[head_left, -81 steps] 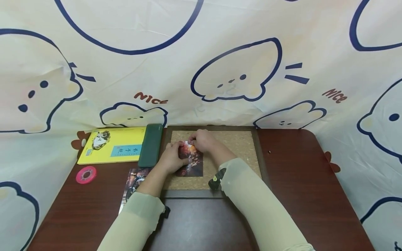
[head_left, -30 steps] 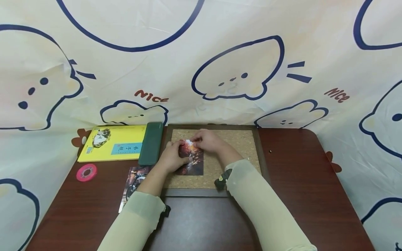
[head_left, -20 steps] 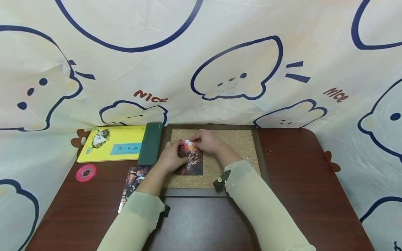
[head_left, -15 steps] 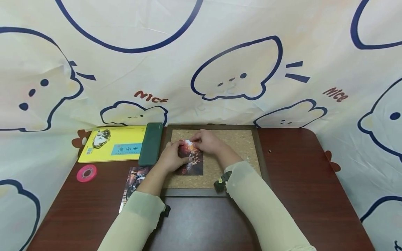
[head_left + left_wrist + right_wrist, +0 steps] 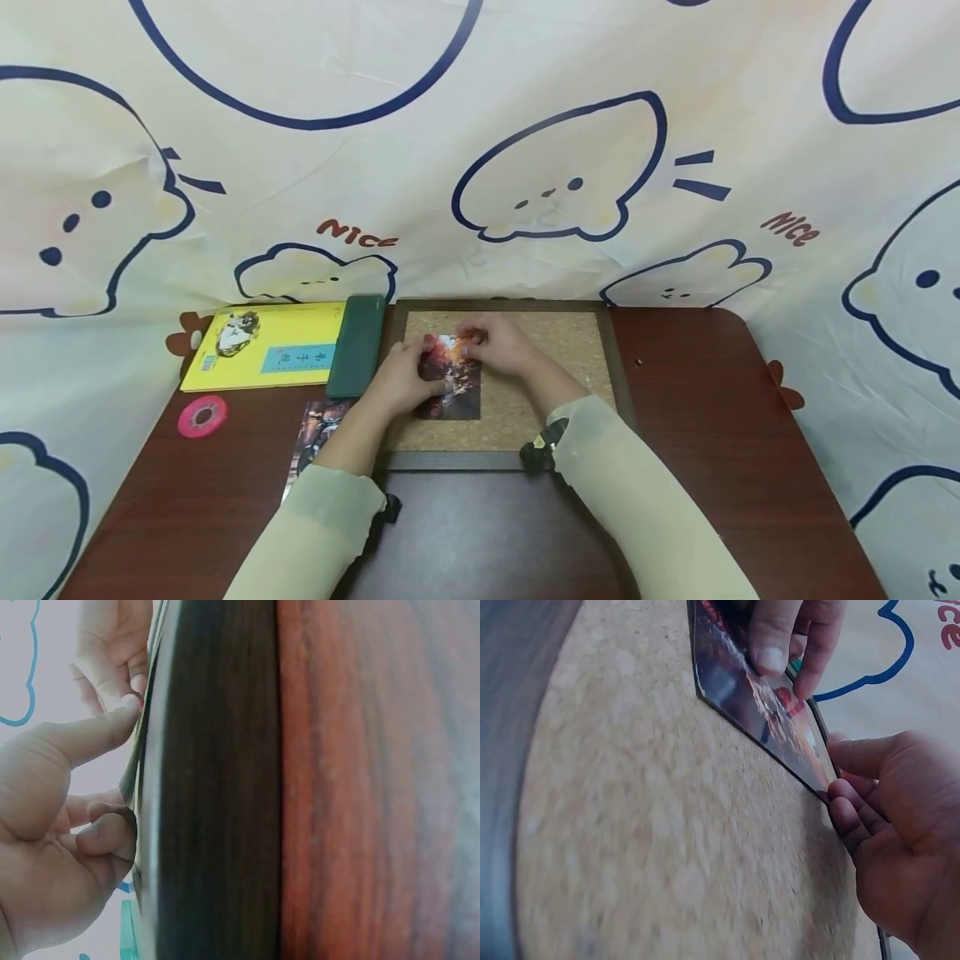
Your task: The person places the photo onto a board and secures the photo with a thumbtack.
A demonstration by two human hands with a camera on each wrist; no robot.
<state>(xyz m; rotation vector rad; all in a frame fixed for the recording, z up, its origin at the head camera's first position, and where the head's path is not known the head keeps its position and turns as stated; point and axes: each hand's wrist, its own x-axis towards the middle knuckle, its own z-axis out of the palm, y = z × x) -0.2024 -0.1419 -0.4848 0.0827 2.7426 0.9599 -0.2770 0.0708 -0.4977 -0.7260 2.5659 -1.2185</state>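
Observation:
A glossy photo card (image 5: 457, 396) in dark and fiery colours lies over the left half of a framed cork board (image 5: 547, 358). My left hand (image 5: 400, 379) holds its left side, thumb on the picture face and index fingertip near the top left corner. In the left wrist view the left hand's other fingers (image 5: 109, 836) are curled. My right hand (image 5: 504, 346) is at the card's top right corner, thumb above and fingers bent at the edge. In the right wrist view the right fingertips (image 5: 844, 796) meet that corner. What lies under them is hidden.
Left of the board are a dark green case (image 5: 357, 346) and a yellow book (image 5: 258, 333). A pink tape ring (image 5: 202, 416) lies nearer. Another photo card (image 5: 311, 433) sits partly under my left forearm. A tiny object (image 5: 639, 362) is on the right tabletop. A printed cloth hangs behind.
The right hand has turned at the card's top right corner, and its wrist and sleeve have shifted right. The left hand and the card stay much the same; the view has shifted slightly.

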